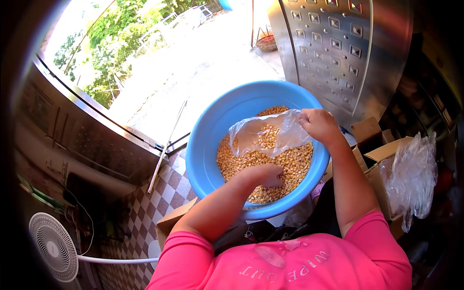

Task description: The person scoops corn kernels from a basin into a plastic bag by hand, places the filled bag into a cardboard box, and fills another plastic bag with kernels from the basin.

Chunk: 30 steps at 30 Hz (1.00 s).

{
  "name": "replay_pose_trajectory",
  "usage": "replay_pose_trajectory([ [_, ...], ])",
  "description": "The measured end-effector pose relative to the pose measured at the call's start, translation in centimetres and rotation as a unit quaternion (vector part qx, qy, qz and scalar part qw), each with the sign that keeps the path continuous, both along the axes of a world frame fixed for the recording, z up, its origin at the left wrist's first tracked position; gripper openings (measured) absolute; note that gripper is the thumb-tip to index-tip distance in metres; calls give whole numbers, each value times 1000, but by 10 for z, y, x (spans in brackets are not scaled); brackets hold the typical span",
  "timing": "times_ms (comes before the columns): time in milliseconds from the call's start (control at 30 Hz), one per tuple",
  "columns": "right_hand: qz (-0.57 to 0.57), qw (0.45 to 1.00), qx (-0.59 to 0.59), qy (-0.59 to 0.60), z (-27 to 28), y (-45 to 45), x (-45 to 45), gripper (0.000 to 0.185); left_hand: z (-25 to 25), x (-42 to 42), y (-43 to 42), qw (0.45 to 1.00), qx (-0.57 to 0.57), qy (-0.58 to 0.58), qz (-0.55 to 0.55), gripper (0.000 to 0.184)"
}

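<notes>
A wide blue plastic basin (203,145) in front of my body holds a heap of yellow corn kernels (295,169). My right hand (319,125) is closed on the edge of a clear plastic bag (246,137) at the basin's right side. The bag spreads over the heap, with some kernels visible in or through it. My left hand (268,175) is down in the kernels with its fingers curled inward around some of them. The fingertips are partly hidden.
A white fan (53,247) stands at left. Cardboard boxes (382,152) and crumpled clear plastic (413,169) are at right. Metal door panels (333,48) flank the doorway, with a thin pole (166,147) at the threshold. Outside sits a wicker basket (267,43).
</notes>
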State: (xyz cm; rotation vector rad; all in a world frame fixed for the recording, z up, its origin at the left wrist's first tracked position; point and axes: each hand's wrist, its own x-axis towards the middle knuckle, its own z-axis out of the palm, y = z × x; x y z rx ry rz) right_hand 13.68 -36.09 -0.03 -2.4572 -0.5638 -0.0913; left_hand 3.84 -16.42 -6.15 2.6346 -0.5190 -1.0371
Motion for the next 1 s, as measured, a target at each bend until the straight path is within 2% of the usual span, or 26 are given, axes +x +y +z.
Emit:
replay_pose_trajectory([
  [33, 0, 1000, -1, 3, 0, 0, 0, 18, 4, 0, -3, 1000, 1, 0, 0, 34],
  [100, 0, 1000, -1, 2, 1, 0, -1, 17, 13, -2, -10, 993, 39, 101, 43, 33],
  [300, -1, 1000, 3, -4, -1, 0, 0, 17, -29, 8, 8, 998, -41, 35, -43, 24],
  [333, 0, 1000, 5, -2, -1, 0, 0, 17, -20, 8, 7, 998, -41, 35, -43, 24],
  [400, -1, 1000, 7, -3, -2, 0, 0, 17, 12, 5, 3, 966, -142, 174, 130, 21],
  [433, -1, 1000, 9, -4, -2, 0, 0, 17, 22, 3, 2, 966, -141, 174, 130, 21],
  [500, -3, 1000, 6, -5, -2, 0, 0, 18, 34, 2, 2, 937, -232, 168, 200, 18],
  [533, -6, 1000, 3, -5, -3, 1, 0, 18, 36, 3, 5, 937, -232, 168, 200, 18],
  [600, -4, 1000, 6, -12, -3, 1, 1, 18, 37, 4, 9, 873, -345, 197, 285, 16],
  [633, -3, 1000, 8, -19, -4, 1, 1, 18, 37, 5, 10, 872, -345, 198, 285, 16],
  [700, -3, 1000, 8, -22, -5, 1, 1, 18, 37, 7, 11, 773, -444, 229, 392, 15],
  [733, -3, 1000, 8, -27, -5, 1, 1, 18, 37, 8, 14, 739, -481, 244, 403, 14],
  [767, -4, 1000, 7, -26, -4, 1, 1, 18, 36, 10, 16, 739, -481, 246, 402, 14],
  [867, -5, 1000, 3, -18, 0, 0, -1, 18, 37, 13, 25, 653, -570, 221, 446, 9],
  [900, -3, 1000, -3, -12, 1, 0, -1, 18, 37, 15, 27, 654, -570, 222, 446, 9],
  [967, -1, 1000, -9, -6, 1, 0, -1, 18, 33, 19, 34, 592, -614, 183, 489, 8],
  [1000, -3, 1000, -5, -6, 1, 1, -1, 18, 28, 23, 39, 582, -617, 164, 503, 10],
])
